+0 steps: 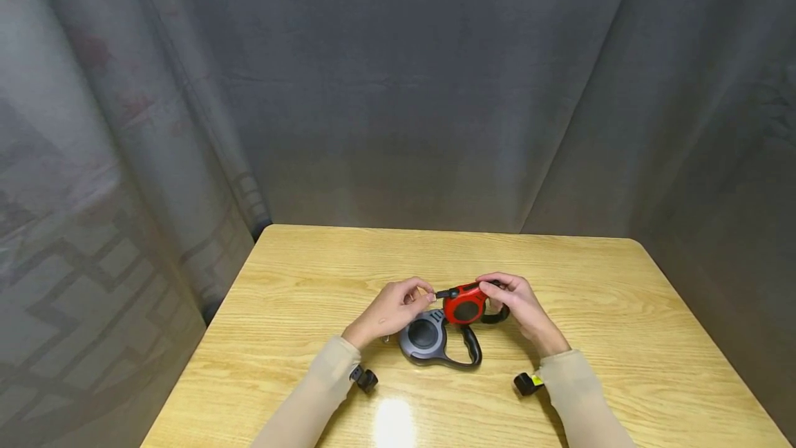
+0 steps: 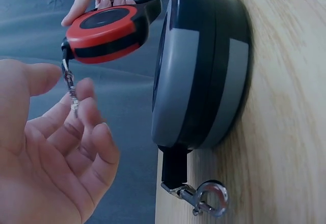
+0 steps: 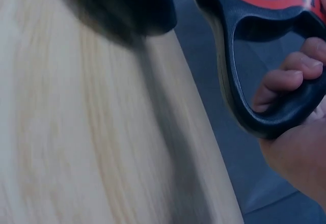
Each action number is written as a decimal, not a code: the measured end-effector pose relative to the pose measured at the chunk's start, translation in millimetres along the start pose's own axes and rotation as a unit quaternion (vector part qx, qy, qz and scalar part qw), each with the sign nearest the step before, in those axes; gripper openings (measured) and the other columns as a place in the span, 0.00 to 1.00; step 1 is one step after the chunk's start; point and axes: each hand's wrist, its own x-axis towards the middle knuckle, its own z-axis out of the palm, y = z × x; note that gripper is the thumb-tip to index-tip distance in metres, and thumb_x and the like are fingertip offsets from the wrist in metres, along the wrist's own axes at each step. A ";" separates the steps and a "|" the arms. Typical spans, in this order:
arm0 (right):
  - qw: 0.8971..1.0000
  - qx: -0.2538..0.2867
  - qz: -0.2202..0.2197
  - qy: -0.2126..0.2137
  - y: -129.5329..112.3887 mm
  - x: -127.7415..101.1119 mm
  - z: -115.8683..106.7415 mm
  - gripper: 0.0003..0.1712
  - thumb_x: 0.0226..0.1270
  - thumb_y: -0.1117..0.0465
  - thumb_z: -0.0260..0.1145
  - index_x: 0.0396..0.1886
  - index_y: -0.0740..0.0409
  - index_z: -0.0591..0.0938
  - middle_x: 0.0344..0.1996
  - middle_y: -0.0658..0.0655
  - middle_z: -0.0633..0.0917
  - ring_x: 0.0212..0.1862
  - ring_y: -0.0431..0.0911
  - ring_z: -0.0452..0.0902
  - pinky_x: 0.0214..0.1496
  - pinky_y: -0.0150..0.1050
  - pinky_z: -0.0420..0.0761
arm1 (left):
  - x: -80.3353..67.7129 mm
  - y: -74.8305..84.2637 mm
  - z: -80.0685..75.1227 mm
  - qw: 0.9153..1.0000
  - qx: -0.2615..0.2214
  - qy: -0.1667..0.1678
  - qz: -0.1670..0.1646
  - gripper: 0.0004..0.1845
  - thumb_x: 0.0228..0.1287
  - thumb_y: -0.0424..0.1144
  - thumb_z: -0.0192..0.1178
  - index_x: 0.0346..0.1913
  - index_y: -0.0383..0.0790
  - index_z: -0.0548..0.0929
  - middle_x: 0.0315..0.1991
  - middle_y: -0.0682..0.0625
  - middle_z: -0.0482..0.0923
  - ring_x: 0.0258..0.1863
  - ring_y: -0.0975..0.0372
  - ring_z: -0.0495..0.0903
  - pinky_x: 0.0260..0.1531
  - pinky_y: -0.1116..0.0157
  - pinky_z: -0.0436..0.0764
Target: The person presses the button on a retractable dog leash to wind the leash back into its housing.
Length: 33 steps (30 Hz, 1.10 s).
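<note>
In the head view, my right hand [image 1: 515, 301] grips a red and black retractable dog leash [image 1: 457, 309] above the table, its fingers curled through the black handle [image 3: 285, 114]. My left hand [image 1: 398, 306] is at the leash's front end. In the left wrist view, its thumb and curled fingers are around the metal snap hook [image 2: 70, 84], which points out sideways from the red case. A grey and black retractable leash [image 1: 423, 334] rests on the table just below both hands. Its own metal clip [image 2: 211, 198] lies near the tabletop, by my left wrist.
The wooden table [image 1: 298, 282] has rounded back corners, with grey curtains [image 1: 398, 88] behind it and at both sides. A black wrist camera [image 1: 367, 381] is strapped under the left sleeve, and another camera [image 1: 525, 384] is by the right sleeve.
</note>
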 end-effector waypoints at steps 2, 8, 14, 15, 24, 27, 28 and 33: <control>1.000 0.024 0.017 0.006 -2.8 1.1 2.6 0.14 0.77 0.66 0.65 0.41 0.41 0.91 0.21 0.43 0.79 0.25 0.37 0.69 0.33 0.32 0.72 | -0.3 0.2 0.0 1.000 0.004 0.003 0.001 0.16 0.82 0.53 0.57 0.59 0.50 0.85 0.37 0.55 0.86 0.31 0.68 0.81 0.37 0.68 0.80; 0.994 0.063 0.086 0.031 -13.0 5.5 13.3 0.08 0.79 0.61 0.66 0.43 0.46 0.90 0.22 0.44 0.76 0.23 0.36 0.66 0.30 0.31 0.70 | -0.6 2.0 0.4 1.000 0.000 0.021 0.014 0.22 0.82 0.52 0.57 0.66 0.41 0.81 0.51 0.52 0.88 0.51 0.61 0.85 0.51 0.64 0.82; 0.986 0.086 0.137 0.034 -20.2 13.8 23.8 0.09 0.80 0.57 0.65 0.50 0.58 0.84 0.21 0.45 0.70 0.23 0.37 0.63 0.29 0.30 0.68 | 0.6 5.4 0.9 0.999 -0.035 0.041 -0.004 0.24 0.80 0.49 0.60 0.68 0.38 0.80 0.54 0.46 0.87 0.54 0.56 0.86 0.54 0.62 0.84; 0.985 0.096 0.142 0.033 -20.4 16.1 25.9 0.09 0.80 0.57 0.65 0.49 0.58 0.83 0.20 0.45 0.69 0.23 0.37 0.63 0.29 0.30 0.68 | 0.8 6.0 0.7 0.998 -0.039 0.044 -0.010 0.25 0.79 0.49 0.60 0.69 0.37 0.80 0.54 0.45 0.87 0.54 0.55 0.87 0.55 0.61 0.85; 0.981 0.111 0.158 0.010 -23.0 33.5 43.7 0.08 0.82 0.55 0.64 0.48 0.55 0.82 0.23 0.44 0.74 0.24 0.34 0.69 0.28 0.27 0.73 | 5.0 1.6 -4.3 0.989 -0.075 0.109 -0.064 0.24 0.72 0.44 0.69 0.63 0.33 0.84 0.51 0.38 0.90 0.44 0.52 0.92 0.38 0.65 0.86; 0.983 0.091 0.156 0.008 -23.9 36.0 48.9 0.08 0.81 0.56 0.64 0.49 0.56 0.81 0.27 0.45 0.78 0.28 0.34 0.72 0.32 0.27 0.76 | 5.9 -2.7 -6.9 0.984 -0.093 0.129 -0.080 0.20 0.70 0.41 0.70 0.58 0.31 0.87 0.49 0.38 0.90 0.45 0.51 0.92 0.42 0.65 0.86; 0.984 0.085 0.154 0.005 -24.1 36.8 50.6 0.10 0.81 0.57 0.64 0.51 0.58 0.80 0.29 0.46 0.79 0.29 0.35 0.73 0.33 0.27 0.78 | 6.1 -4.5 -7.9 0.982 -0.101 0.134 -0.085 0.19 0.70 0.40 0.70 0.57 0.30 0.87 0.49 0.37 0.90 0.47 0.50 0.91 0.44 0.63 0.87; 0.984 0.091 0.151 -0.005 -23.1 40.4 57.8 0.25 0.81 0.65 0.60 0.71 0.71 0.68 0.34 0.47 0.84 0.35 0.34 0.81 0.41 0.28 0.84 | 7.0 -11.9 -12.1 0.968 -0.165 0.150 -0.114 0.19 0.72 0.36 0.69 0.58 0.24 0.85 0.49 0.32 0.89 0.47 0.52 0.91 0.50 0.56 0.89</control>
